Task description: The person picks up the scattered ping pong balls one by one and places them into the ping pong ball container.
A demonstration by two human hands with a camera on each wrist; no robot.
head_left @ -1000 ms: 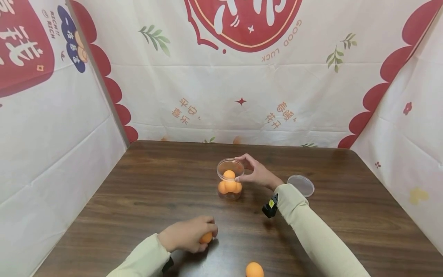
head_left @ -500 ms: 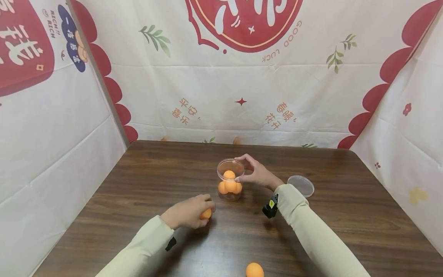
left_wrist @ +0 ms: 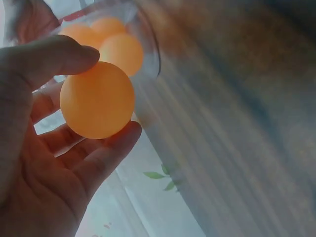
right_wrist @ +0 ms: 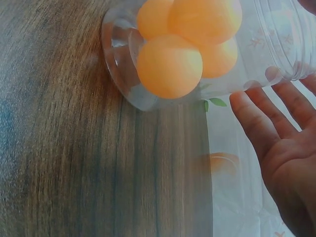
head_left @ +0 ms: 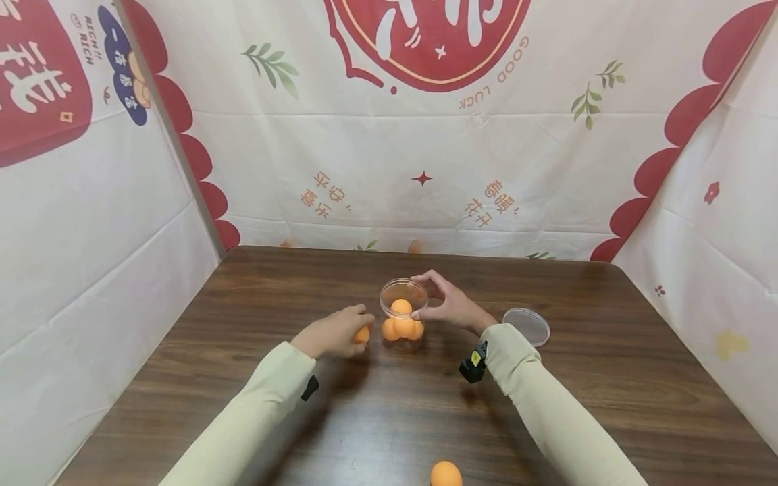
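A clear open jar [head_left: 404, 289] stands upright on the table with several orange balls [head_left: 404, 327] inside. My right hand [head_left: 452, 305] grips its rim from the right; in the right wrist view, fingers [right_wrist: 256, 116] touch the jar's clear wall. Just left of the jar, my left hand [head_left: 335, 332] holds one orange ball [head_left: 362, 334] above the table. The left wrist view shows that ball [left_wrist: 97, 100] pinched between thumb and fingers, with the jar's balls behind it. Another orange ball [head_left: 446, 474] lies at the near edge of the view.
A round clear lid [head_left: 527, 327] lies flat on the wooden table [head_left: 486, 432], right of the jar and beside my right sleeve. Printed white cloth [head_left: 365, 148] hangs behind the table and along both sides.
My left hand has moved away from me across the table, up beside the jar, with the ball in its fingers. The right hand and the jar have stayed in place.
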